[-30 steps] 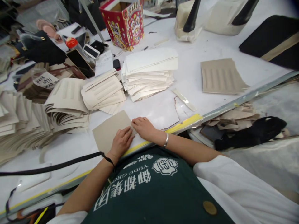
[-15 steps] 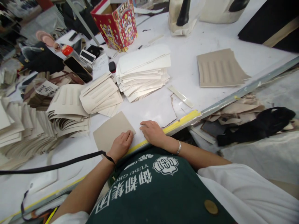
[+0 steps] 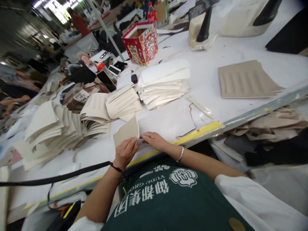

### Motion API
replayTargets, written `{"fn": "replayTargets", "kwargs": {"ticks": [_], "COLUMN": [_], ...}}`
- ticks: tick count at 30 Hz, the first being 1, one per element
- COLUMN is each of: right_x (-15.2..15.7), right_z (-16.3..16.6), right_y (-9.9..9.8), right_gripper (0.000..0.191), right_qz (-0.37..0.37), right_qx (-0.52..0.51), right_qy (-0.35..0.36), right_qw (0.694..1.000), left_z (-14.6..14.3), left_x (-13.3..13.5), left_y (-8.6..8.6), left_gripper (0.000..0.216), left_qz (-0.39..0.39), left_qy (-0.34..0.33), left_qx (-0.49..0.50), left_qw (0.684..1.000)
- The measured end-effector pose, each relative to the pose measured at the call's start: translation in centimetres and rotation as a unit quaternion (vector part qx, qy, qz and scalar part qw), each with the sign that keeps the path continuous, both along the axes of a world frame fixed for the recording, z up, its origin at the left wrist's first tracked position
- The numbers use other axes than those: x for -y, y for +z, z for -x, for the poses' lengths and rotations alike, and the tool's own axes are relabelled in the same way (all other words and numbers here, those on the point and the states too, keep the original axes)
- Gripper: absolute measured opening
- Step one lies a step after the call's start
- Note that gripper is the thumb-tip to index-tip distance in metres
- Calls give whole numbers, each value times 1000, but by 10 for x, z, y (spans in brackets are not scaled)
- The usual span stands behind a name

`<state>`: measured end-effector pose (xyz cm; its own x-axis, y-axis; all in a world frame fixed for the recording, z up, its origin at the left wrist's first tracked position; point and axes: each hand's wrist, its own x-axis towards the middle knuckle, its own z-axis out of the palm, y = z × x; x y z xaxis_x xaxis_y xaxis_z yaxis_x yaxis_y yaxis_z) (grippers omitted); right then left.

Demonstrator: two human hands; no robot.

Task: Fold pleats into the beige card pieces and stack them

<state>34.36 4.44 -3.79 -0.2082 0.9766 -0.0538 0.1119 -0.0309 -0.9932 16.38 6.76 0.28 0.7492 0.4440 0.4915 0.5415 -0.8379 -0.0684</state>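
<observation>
A flat beige panel (image 3: 126, 130), like leather or card, lies at the table's near edge, its right side slightly raised and showing a pale edge. My left hand (image 3: 126, 150) is closed on the panel's near side, knuckles up, a black strap around the wrist. My right hand (image 3: 152, 141), with a bracelet at the wrist, has its fingers drawn together at the panel's right corner, pinching the edge there. The fingertips are partly hidden. Left of the panel stand curved beige pieces (image 3: 95, 107) and a fanned pile of cream pieces (image 3: 124, 102).
A large fanned stack (image 3: 57, 125) spreads over the left of the table. Behind my hands sits a white sheet stack (image 3: 163, 85); a thin strip (image 3: 201, 107) lies right of it. Farther off are a red box (image 3: 139, 45) and a ribbed beige panel (image 3: 247, 80). Yellow tape (image 3: 204, 131) marks the table edge.
The panel's right edge has come up off the table. My right hand has moved left to the panel's corner, and my left fingers have curled around its edge. The view has tilted upward.
</observation>
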Motion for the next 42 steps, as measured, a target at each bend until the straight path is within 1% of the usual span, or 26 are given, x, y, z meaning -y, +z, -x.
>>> {"fn": "replayTargets", "kwargs": {"ticks": [2, 4, 6, 7, 9, 12, 14, 17, 20, 23, 25, 26, 28, 29, 30, 31, 32, 33, 34, 35, 36, 38, 39, 40, 42], "right_x": [-4, -6, -6, -5, -3, 2, 5, 8, 9, 13, 20, 24, 30, 32, 32, 31, 28, 25, 21, 18, 16, 17, 19, 21, 26], "right_z": [10, 18, 23, 26, 29, 33, 34, 35, 33, 26, 17, 12, -2, -9, -15, -20, -24, -27, -27, -26, -23, -14, -10, -6, -1], "right_y": [8, 14, 19, 21, 25, 34, 42, 52, 56, 49, 39, 33, 21, 16, 12, 9, 7, 5, 2, -1, -6, -17, -23, -28, -36], "right_gripper": [29, 34, 38, 40, 42, 39, 37, 35, 34, 33, 32, 33, 37, 40, 42, 43, 43, 41, 37, 35, 35, 42, 47, 49, 51], "right_qz": [88, 139, 145, 131, 72, -21, -48, -64, -93, -119, -107, -83, -12, 17, 31, 28, 11, -20, -57, -99, -142, -220, -242, -251, -243], "right_qx": [-117, -198, -224, -220, -185, -82, -9, 76, 159, 234, 265, 273, 281, 294, 321, 364, 416, 467, 507, 533, 546, 549, 549, 552, 563], "right_qy": [15, 17, 12, 10, 3, -9, -11, -3, 13, 40, 69, 91, 133, 138, 122, 83, 26, -35, -82, -108, -109, -62, -31, -6, 24], "right_qw": [989, 970, 964, 967, 980, 996, 999, 995, 983, 964, 956, 954, 950, 946, 939, 927, 909, 883, 856, 833, 819, 804, 799, 795, 789], "left_z": [3, 5, 5, 5, 6, 8, 9, 12, 16, 16, 14, 11, 4, 0, -4, -8, -10, -11, -10, -7, -3, 9, 16, 23, 33], "left_x": [5, 9, 13, 14, 17, 21, 23, 24, 24, 24, 27, 29, 34, 36, 38, 39, 39, 39, 37, 34, 31, 24, 21, 19, 18], "left_y": [2, 3, 5, 6, 8, 10, 11, 11, 10, 2, -10, -17, -33, -41, -47, -51, -54, -56, -56, -56, -57, -59, -62, -66, -74], "left_gripper": [23, 21, 20, 20, 21, 23, 24, 26, 32, 40, 39, 36, 28, 25, 21, 19, 17, 16, 16, 18, 21, 30, 35, 40, 46], "left_qz": [-5, -6, -7, -7, -9, -15, -16, -17, -34, -64, -68, -62, -45, -35, -23, -9, 6, 21, 33, 42, 49, 60, 63, 66, 76], "left_qy": [13, 27, 36, 37, 37, 39, 41, 33, -6, -48, -71, -86, -115, -127, -134, -136, -134, -129, -116, -93, -58, 36, 81, 112, 135], "left_qx": [23, 45, 65, 77, 101, 127, 127, 109, 94, 72, 46, 28, -6, -22, -37, -46, -48, -41, -24, 3, 36, 87, 96, 91, 49], "left_qw": [1000, 999, 997, 996, 994, 991, 991, 993, 995, 994, 994, 994, 992, 991, 990, 990, 990, 991, 992, 995, 996, 994, 990, 987, 987]}}
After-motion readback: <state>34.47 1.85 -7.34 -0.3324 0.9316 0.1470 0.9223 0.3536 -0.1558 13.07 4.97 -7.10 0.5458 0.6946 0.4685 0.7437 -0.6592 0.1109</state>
